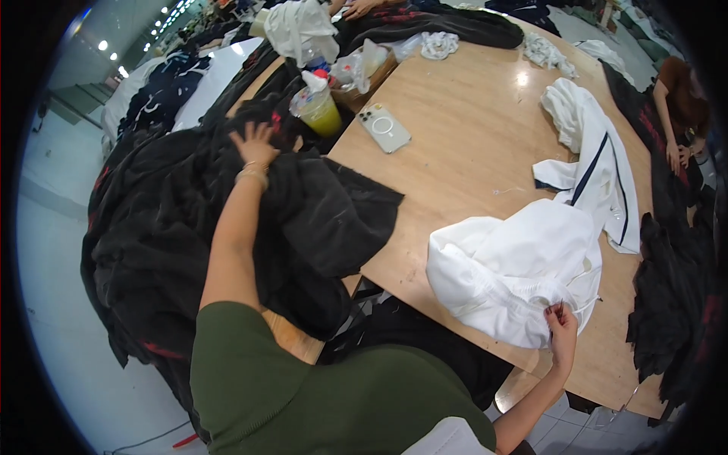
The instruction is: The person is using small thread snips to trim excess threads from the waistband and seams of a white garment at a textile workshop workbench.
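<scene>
My left hand (255,145) reaches out over a big heap of black fabric garments (174,212), its fingers spread on the cloth or just above it; contact is hard to tell. Over on the right, my right hand (561,326) is closed in a pinch at the near edge of a white garment (516,250) with a gathered waistband. Something thin and dark shows at its fingertips, too small to name. White cords hang out of the waistband close to that hand. The garment lies bunched on the wooden table (440,144).
A phone (385,129) lies near a cup of yellow-green drink (320,114). Beyond sit plastic bags (360,68) in a box. Another white garment with dark stripes (588,152) lies farther right. Black cloth (671,296) hangs along the right edge, where another person (679,106) works.
</scene>
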The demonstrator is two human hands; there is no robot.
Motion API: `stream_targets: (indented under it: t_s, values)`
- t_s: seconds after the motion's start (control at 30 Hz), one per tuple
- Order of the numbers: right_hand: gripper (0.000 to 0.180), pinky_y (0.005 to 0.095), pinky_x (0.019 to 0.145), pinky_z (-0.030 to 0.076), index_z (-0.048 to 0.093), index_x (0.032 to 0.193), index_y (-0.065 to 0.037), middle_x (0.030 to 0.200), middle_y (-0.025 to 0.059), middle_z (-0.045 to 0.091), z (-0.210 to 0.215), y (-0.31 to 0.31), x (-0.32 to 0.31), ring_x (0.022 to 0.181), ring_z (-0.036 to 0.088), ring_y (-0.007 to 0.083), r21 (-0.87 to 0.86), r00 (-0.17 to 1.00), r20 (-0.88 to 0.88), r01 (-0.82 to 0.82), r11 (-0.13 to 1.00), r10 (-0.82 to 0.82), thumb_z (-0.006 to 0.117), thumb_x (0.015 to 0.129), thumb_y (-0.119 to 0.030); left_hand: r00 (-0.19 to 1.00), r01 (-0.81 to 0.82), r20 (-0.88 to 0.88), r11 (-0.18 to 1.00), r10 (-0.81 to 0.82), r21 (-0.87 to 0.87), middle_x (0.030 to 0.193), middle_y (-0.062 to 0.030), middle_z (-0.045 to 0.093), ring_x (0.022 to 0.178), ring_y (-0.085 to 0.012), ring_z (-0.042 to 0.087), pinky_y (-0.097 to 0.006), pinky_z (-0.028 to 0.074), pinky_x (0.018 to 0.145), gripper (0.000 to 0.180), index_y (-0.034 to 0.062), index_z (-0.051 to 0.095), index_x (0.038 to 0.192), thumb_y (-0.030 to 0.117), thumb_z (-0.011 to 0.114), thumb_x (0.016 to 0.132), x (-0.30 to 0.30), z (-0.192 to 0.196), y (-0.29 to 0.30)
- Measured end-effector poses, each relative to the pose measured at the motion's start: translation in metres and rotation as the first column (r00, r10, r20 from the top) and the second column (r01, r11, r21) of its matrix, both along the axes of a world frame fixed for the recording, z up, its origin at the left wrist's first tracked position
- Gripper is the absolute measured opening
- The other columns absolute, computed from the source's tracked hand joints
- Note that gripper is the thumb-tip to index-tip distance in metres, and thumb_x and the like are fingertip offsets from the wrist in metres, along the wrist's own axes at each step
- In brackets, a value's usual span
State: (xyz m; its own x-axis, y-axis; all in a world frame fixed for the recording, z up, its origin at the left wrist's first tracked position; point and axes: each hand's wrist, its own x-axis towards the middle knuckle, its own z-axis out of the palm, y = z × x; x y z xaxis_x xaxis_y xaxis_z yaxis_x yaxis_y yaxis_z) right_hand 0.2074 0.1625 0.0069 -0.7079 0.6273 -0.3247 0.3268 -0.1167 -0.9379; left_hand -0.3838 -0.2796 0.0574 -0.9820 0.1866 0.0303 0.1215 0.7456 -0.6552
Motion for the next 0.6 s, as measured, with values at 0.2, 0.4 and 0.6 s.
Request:
stream_targets:
  t_s: [0.2,0.4,0.6]
  values:
    - [0.005,0.0175,0.063,0.038,0.058,0.083,0.0,0.076,-0.0052,0.055,-0.005,0.0,0.008,0.068,0.046,0.0023,-0.024,0.999,-0.009,0.047,0.999,-0.047,0.057,0.088,0.0,0.984,-0.142,0.113,0.99,0.141,0.004,0.157,0.0072,0.009,0.145,-0.0264,-0.006,-0.074,-0.004,0.102,0.072,0.0292,0.029,0.147,0.053,0.053,0.083,-0.005,-0.002,0.0]
    - [0.006,0.0178,0.061,0.037,0.057,0.08,0.001,0.073,-0.0047,0.051,-0.011,-0.001,0.008,0.066,0.043,0.0034,-0.022,0.999,-0.014,0.051,0.998,-0.051,0.057,0.086,0.001,0.96,-0.233,0.218,0.933,0.175,0.275,0.149,-0.0044,0.033,0.141,-0.0346,0.017,-0.073,0.006,0.102,0.051,0.0194,0.049,0.135,0.033,0.049,0.086,0.003,0.028,0.026]
    - [0.003,0.0211,0.067,0.043,0.059,0.084,0.003,0.076,-0.0006,0.058,-0.002,-0.002,0.018,0.071,0.051,0.0058,0.027,0.998,0.066,-0.007,1.0,0.005,0.058,0.086,0.001,0.865,0.296,-0.08,0.374,-0.496,0.879,0.114,-0.0141,0.064,0.107,-0.0324,0.059,-0.037,0.045,0.092,0.033,0.0046,0.063,0.114,0.022,0.058,0.086,0.088,0.005,0.14]
